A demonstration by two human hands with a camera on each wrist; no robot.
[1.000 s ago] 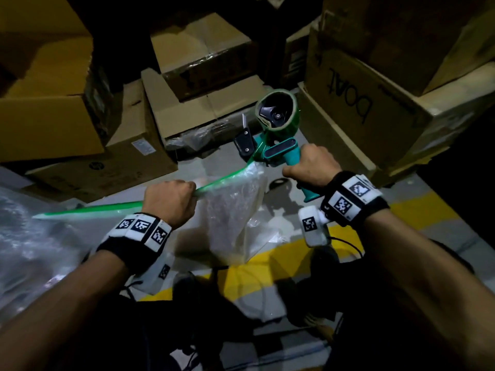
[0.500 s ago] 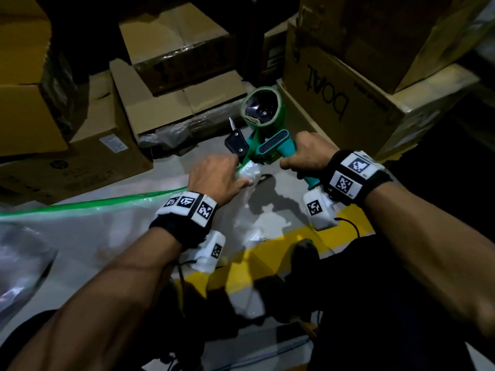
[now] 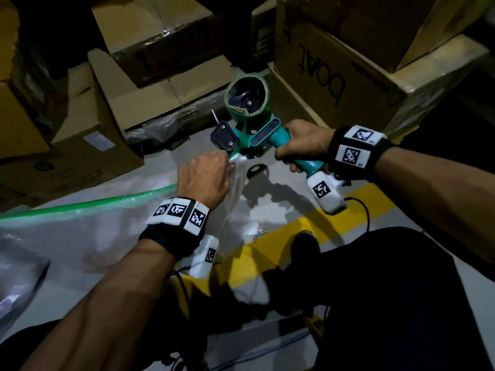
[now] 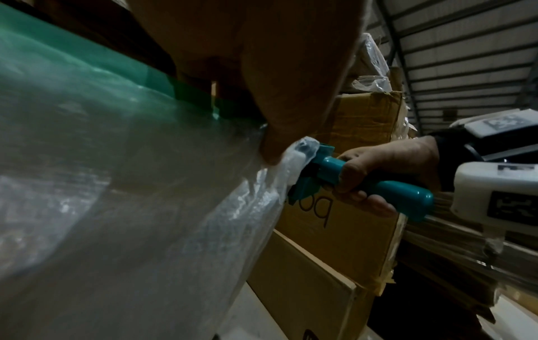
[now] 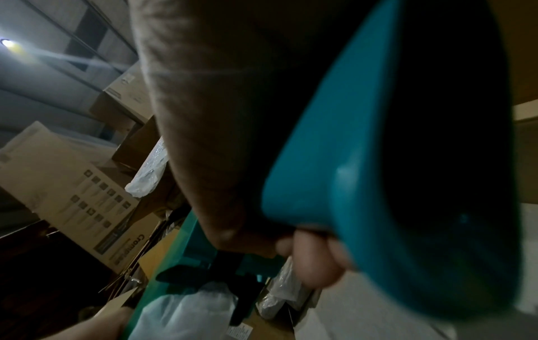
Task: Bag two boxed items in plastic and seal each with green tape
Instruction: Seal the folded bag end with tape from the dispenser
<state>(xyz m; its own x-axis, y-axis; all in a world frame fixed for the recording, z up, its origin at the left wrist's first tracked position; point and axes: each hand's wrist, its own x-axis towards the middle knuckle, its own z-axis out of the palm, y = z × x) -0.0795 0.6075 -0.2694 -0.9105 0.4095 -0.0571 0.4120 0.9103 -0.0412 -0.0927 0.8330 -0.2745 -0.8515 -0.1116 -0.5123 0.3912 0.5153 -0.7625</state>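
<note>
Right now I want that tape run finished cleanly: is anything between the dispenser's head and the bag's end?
Nothing visible: the tape dispenser in the right hand meets the plastic bag beside the left hand.

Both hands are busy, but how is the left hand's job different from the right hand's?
The right hand wraps its whole fist round the teal tape dispenser handle; the left hand only pinches the clear plastic bag edge at the dispenser's mouth. The right holds something hard, the left something soft and crinkly. Both work on the green tape seal.
</note>
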